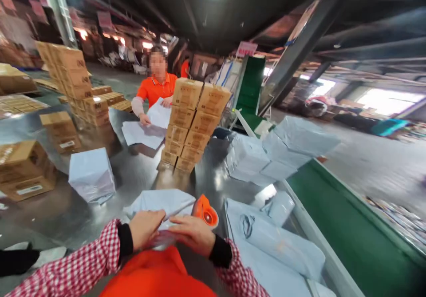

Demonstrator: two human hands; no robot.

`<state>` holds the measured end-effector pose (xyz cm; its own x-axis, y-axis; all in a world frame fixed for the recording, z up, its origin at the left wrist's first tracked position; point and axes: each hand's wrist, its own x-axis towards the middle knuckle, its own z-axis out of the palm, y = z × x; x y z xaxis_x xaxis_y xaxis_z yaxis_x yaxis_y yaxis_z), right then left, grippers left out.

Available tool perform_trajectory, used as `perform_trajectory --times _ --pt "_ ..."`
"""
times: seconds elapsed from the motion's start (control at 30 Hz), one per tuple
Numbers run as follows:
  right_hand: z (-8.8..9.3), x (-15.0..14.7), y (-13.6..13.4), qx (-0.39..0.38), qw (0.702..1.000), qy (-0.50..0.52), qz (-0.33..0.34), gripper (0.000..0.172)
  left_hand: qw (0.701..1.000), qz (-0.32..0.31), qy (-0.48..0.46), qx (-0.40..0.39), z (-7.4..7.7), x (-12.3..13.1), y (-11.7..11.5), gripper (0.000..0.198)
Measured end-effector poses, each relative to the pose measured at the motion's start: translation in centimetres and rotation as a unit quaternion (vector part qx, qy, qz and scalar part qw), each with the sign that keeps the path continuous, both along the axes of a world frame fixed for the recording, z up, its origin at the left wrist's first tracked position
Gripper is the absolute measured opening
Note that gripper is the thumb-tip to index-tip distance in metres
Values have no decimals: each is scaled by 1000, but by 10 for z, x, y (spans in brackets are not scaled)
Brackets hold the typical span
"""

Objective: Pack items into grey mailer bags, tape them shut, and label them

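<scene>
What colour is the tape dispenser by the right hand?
Orange tape dispenser, beside the right hand; head view.

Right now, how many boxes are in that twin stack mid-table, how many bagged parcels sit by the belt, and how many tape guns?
Stacked boxes: 10
Bagged parcels by the belt: about 4
Tape gun: 1
Total: about 15

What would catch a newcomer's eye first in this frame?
Low in the middle, the left hand and right hand press on a pale mailer bag, an orange tape dispenser just beyond them. Behind it a double stack of cardboard boxes rises from the shiny metal table. Past that, a co-worker in an orange shirt handles pale bags.
</scene>
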<state>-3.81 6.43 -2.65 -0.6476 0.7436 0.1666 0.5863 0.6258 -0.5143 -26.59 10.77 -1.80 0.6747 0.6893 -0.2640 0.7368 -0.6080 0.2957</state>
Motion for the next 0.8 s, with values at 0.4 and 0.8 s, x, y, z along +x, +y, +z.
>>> perform_trajectory --times 0.4,0.8 --pt "0 33 59 -430 803 185 -368 65 997 -71 2 24 -7 1 8 47" --pt "-54 52 53 -379 846 257 -275 37 980 -130 10 150 -26 -7 -2 56"
